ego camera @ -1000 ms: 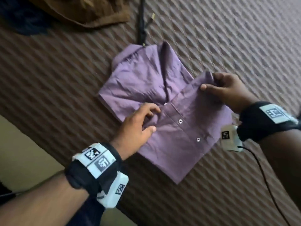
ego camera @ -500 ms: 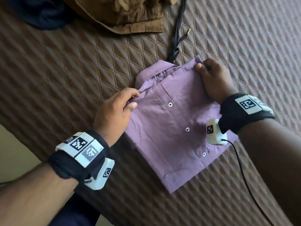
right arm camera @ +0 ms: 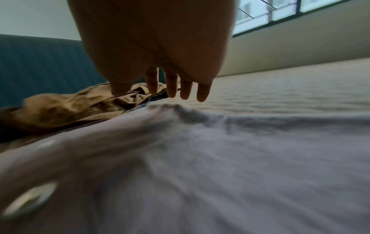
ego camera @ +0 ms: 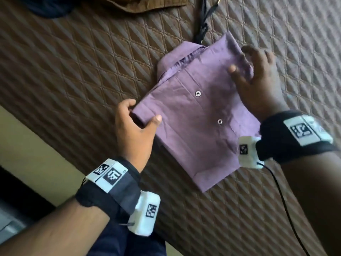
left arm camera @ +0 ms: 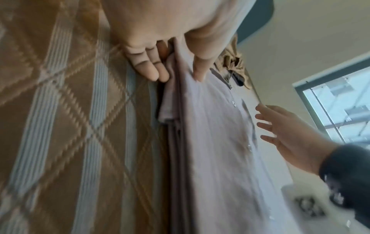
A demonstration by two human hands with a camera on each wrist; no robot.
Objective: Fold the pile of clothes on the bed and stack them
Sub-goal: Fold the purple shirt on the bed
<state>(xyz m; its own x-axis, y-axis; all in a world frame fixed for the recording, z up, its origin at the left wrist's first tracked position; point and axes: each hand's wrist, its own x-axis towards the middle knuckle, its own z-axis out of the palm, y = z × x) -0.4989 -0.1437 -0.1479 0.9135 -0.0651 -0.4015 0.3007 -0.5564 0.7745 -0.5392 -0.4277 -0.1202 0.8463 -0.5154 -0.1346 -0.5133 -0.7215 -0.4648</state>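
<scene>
The shirt [ego camera: 199,115] is now seen fully folded into a compact rectangle on the quilt [ego camera: 73,71], buttons up and collar toward the far side. One second ago its lower half was still being brought over; half a second ago both hands were set at the collar end. Since then the left hand [ego camera: 134,130] has been moved down to the near left edge, where the stacked layers are pinched between thumb on top and fingers [left arm camera: 148,66] underneath. The right hand [ego camera: 258,80] has been released from the far corner; its fingers are spread and held just over the cloth, and contact cannot be told. The folding of this shirt is judged as finished, so it can probably be lifted and placed as a stack base. A brown garment [ego camera: 147,4] and a dark garment [ego camera: 48,6] are left unfolded at the far edge, so most of the task is judged not yet done
</scene>
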